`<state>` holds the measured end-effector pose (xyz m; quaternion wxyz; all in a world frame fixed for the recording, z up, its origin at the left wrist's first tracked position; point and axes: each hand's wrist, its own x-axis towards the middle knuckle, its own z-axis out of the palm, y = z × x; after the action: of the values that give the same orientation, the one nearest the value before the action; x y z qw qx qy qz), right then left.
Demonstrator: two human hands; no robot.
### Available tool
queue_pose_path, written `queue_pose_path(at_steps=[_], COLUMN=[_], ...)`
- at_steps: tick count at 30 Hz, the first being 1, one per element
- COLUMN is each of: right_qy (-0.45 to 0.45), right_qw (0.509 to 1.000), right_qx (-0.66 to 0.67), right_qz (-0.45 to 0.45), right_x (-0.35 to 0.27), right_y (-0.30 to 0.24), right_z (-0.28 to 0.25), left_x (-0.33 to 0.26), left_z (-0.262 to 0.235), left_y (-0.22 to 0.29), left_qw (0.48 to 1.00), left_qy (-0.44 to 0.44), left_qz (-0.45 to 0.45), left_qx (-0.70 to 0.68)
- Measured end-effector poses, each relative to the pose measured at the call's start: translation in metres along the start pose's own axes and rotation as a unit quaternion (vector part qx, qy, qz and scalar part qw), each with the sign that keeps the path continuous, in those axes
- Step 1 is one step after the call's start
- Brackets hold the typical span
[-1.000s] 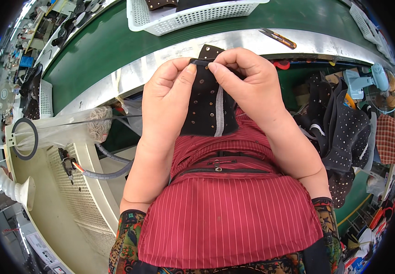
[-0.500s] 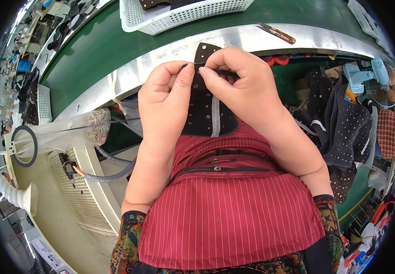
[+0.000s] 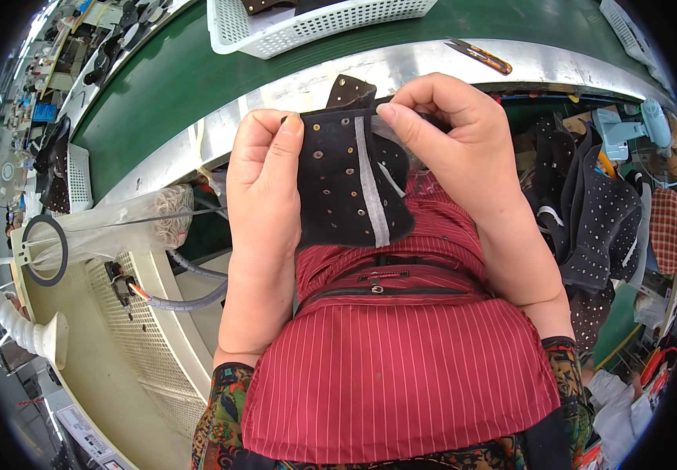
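A black studded piece of material (image 3: pixel 331 184) hangs between my two hands in front of my red striped apron (image 3: pixel 393 368). Rivet backs dot its face, and a grey strip runs down its right part. My left hand (image 3: pixel 268 172) pinches the upper left corner between thumb and fingers. With thumb and bent fingers, my right hand (image 3: pixel 456 125) grips the upper right edge. A brown studded flap stands up behind the top edge. The fingertips behind the piece are hidden.
Thread snips (image 3: pixel 479 56) lie on the metal edge of the green conveyor belt (image 3: pixel 174 78). Beyond is a white perforated basket (image 3: pixel 315 33). More studded black pieces (image 3: pixel 589 204) hang at the right below a small blue fan (image 3: pixel 628 125). A beige machine table (image 3: pixel 103 337) stands at the left.
My hands have moved apart, the left one leftward and the right one to the right. The black piece is now spread wider, showing more of its riveted face.
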<state>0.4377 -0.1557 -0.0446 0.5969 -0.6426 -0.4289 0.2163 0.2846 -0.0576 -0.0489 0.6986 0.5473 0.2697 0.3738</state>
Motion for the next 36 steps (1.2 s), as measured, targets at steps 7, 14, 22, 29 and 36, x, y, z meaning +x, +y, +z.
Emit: queue_pose_path(at_steps=[7,14,22,29,36], right_qy=[0.0,-0.007,-0.117,-0.135,-0.14], right_qw=[1.0,1.0,0.978,0.99,0.98], right_qx=[0.003,-0.004,0.17,0.015,-0.085], right_qz=[0.009,0.002,0.017,-0.022,-0.112], right_x=[0.002,0.002,0.004,0.004,0.001], right_y=[0.004,0.008,0.011,-0.001,0.0], right_z=[0.002,0.008,0.012,0.006,0.011], left_x=[-0.002,-0.003,0.004,0.014,0.016], left_z=[0.001,-0.003,-0.023,-0.047,-0.029], left_y=[-0.001,-0.005,-0.011,-0.003,0.036], left_qw=[1.0,0.996,0.972,0.986,0.833], left_qy=[0.005,-0.02,-0.104,-0.14,-0.232], left_qz=[0.009,-0.009,-0.052,-0.049,0.194], left_qx=[-0.003,-0.091,-0.204,-0.072,0.464])
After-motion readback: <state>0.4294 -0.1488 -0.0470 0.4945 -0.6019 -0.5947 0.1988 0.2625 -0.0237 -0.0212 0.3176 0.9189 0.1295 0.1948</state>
